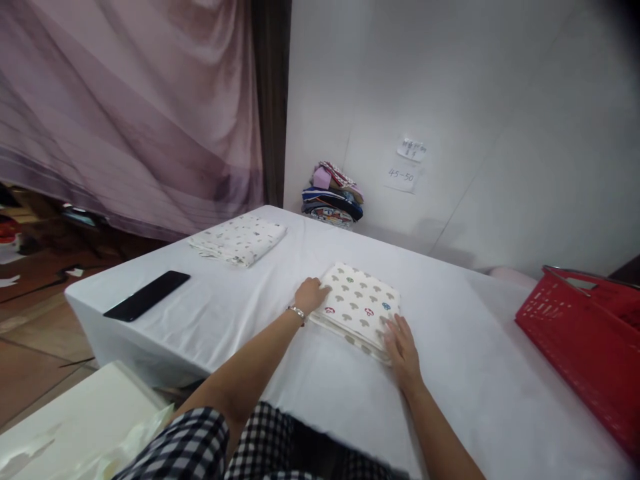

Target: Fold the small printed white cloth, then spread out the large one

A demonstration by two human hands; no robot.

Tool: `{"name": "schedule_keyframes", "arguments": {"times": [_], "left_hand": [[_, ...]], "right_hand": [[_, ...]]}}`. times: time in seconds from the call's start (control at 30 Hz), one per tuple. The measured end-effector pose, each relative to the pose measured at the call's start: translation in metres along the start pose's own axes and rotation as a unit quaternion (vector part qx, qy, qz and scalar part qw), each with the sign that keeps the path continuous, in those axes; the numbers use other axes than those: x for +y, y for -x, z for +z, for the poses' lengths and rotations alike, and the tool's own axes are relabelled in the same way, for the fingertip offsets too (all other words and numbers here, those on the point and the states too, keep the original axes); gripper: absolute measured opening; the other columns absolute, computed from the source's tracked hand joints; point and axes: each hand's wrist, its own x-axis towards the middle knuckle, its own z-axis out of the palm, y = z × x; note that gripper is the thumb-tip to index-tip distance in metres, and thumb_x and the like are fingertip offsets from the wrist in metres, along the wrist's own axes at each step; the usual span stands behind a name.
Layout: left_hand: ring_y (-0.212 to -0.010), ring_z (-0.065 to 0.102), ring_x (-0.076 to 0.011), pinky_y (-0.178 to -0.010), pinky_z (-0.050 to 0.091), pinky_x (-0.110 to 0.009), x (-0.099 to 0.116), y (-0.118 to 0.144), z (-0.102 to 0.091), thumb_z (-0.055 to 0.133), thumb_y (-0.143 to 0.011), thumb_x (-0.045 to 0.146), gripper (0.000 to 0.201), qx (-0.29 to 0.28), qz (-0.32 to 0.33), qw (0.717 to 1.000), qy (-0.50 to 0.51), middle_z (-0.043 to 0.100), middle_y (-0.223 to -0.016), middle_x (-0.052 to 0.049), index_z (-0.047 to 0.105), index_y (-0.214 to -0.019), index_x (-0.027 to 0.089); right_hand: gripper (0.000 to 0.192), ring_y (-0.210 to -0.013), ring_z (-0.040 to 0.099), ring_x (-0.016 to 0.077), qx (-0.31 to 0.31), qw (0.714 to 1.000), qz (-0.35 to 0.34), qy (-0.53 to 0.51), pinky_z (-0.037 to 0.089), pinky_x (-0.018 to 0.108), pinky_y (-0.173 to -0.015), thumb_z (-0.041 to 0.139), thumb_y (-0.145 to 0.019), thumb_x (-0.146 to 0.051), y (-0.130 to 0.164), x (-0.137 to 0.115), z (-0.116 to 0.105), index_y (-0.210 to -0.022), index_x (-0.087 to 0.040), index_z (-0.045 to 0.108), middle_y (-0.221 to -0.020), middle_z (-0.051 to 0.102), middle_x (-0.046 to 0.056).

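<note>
A folded white cloth (357,300) printed with grey, red, green and blue mushroom-like shapes lies on the white-covered table (465,347) in front of me. Its layers show along the near edge. At the cloth's left edge my left hand (309,297), with a bracelet on the wrist, is closed on it with curled fingers. My right hand (401,350) rests against the right edge, fingers stretched out over the fabric. Farther back on the left lies a second folded white cloth (243,239) with small dark prints, apart from both hands.
A black phone-like slab (147,295) lies near the table's left edge. On the right stands a red plastic basket (575,340). Folded fabrics (333,197) are piled beyond the far edge, by the wall. A pink curtain (150,113) hangs at left; a white box-like surface (85,427) is below.
</note>
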Motion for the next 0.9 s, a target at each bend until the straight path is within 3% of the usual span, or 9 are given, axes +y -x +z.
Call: {"name": "schedule_keyframes", "arguments": {"times": [0.1,0.17,0.37,0.47,0.57,0.7,0.9], "left_hand": [[-0.101,0.059,-0.0252,-0.081,0.042,-0.033,-0.001,-0.004,0.004,0.047,-0.085,0.041,0.033,0.004,-0.005,1.000,0.007,0.059,-0.116,-0.015,0.061,-0.099,0.015],[-0.099,0.060,-0.0244,-0.080,0.042,-0.032,-0.006,-0.005,0.007,0.043,-0.087,0.037,0.030,0.003,-0.015,1.000,0.012,0.060,-0.114,-0.016,0.061,-0.097,0.015],[-0.092,0.062,-0.0225,-0.073,0.043,-0.030,-0.017,-0.014,0.007,0.042,-0.088,0.037,0.027,-0.021,-0.029,0.999,0.021,0.067,-0.098,-0.013,0.061,-0.089,0.018],[-0.093,0.062,-0.0252,-0.073,0.043,-0.031,-0.009,-0.023,0.002,0.045,-0.086,0.045,0.033,-0.031,-0.013,0.999,0.011,0.066,-0.100,-0.014,0.062,-0.087,0.017],[-0.107,0.057,-0.0301,-0.082,0.042,-0.035,0.008,-0.036,0.002,0.045,-0.084,0.054,0.044,-0.012,0.008,1.000,-0.010,0.061,-0.113,-0.018,0.063,-0.094,0.014],[-0.117,0.050,-0.0306,-0.090,0.039,-0.034,0.023,-0.053,0.015,0.049,-0.085,0.048,0.044,0.008,0.018,1.000,-0.024,0.054,-0.123,-0.019,0.060,-0.105,0.011],[-0.109,0.056,-0.0242,-0.087,0.040,-0.029,0.011,-0.062,0.031,0.046,-0.087,0.041,0.039,0.002,-0.002,1.000,0.009,0.057,-0.120,-0.018,0.057,-0.108,0.010]], "right_hand": [[0.052,-0.137,0.031,0.0288,0.025,0.992,0.113,-0.041,0.032,0.049,-0.110,0.048,-0.087,-0.051,0.000,0.006,0.000,-0.131,-0.024,0.054,-0.149,0.034,0.005],[0.055,-0.136,0.033,0.0295,0.017,0.988,0.141,-0.056,0.034,0.048,-0.109,0.052,-0.085,-0.053,-0.001,0.009,0.002,-0.131,-0.024,0.053,-0.148,0.036,0.005],[0.053,-0.135,0.034,0.0284,0.002,0.991,0.119,-0.068,0.035,0.048,-0.109,0.055,-0.084,-0.050,-0.001,0.011,0.006,-0.130,-0.026,0.055,-0.147,0.038,0.005],[0.054,-0.136,0.034,0.0270,0.010,0.991,0.117,-0.070,0.034,0.046,-0.110,0.054,-0.084,-0.050,-0.001,0.013,0.007,-0.132,-0.025,0.053,-0.147,0.038,0.004],[0.053,-0.136,0.034,0.0275,0.011,0.991,0.117,-0.069,0.034,0.046,-0.110,0.056,-0.084,-0.049,-0.003,0.013,0.007,-0.131,-0.026,0.053,-0.147,0.037,0.004],[0.053,-0.135,0.035,0.0282,0.006,0.989,0.132,-0.066,0.036,0.045,-0.109,0.057,-0.083,-0.048,-0.004,0.008,0.006,-0.130,-0.025,0.055,-0.147,0.038,0.004],[0.053,-0.135,0.035,0.0285,0.016,0.986,0.151,-0.075,0.042,0.042,-0.105,0.059,-0.081,-0.048,-0.002,0.012,0.005,-0.128,-0.024,0.057,-0.148,0.035,0.004]]}}
